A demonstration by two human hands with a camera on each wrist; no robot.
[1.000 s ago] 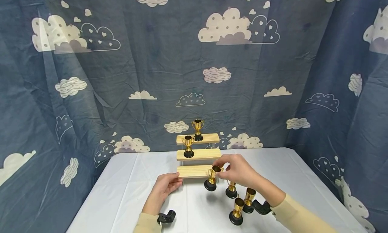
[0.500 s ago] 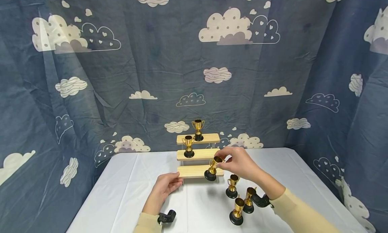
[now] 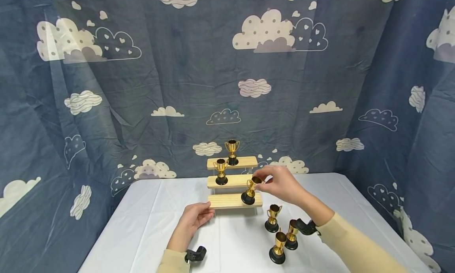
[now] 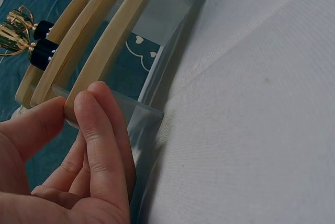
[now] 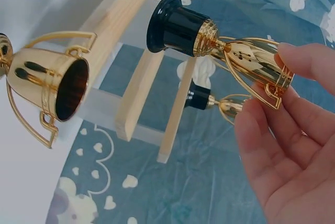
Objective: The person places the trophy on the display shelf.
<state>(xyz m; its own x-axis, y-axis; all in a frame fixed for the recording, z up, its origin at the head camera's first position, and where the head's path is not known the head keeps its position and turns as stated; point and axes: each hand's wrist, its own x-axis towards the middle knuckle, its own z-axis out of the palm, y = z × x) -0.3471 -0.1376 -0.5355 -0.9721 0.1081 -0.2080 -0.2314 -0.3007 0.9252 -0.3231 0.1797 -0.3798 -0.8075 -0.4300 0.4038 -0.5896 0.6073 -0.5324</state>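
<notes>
A small gold trophy cup [image 3: 251, 190] with a black base [image 5: 178, 25] hangs tilted from my right hand [image 3: 281, 184], which pinches it near the rim between thumb and fingers. In the head view its base overlaps the right end of the lowest wooden step [image 3: 227, 201] of a three-tier display stand. At that step's left end, my left hand [image 3: 192, 221] grips the wood between thumb and fingertips, also plain in the left wrist view on the step's edge [image 4: 99, 67]. One trophy [image 3: 221, 172] stands on the middle step, and another trophy [image 3: 232, 152] on the top step.
On the white tablecloth [image 3: 156, 217], right of the stand, stand three more trophies: one nearest the stand [image 3: 272, 218], a front one [image 3: 278, 248] and one beside it [image 3: 292, 235]. A blue cloud-print curtain [image 3: 199, 75] hangs behind the table.
My right hand has lifted the trophy up and away from me, from in front of the lowest step to over its right end. The left hand has stayed put.
</notes>
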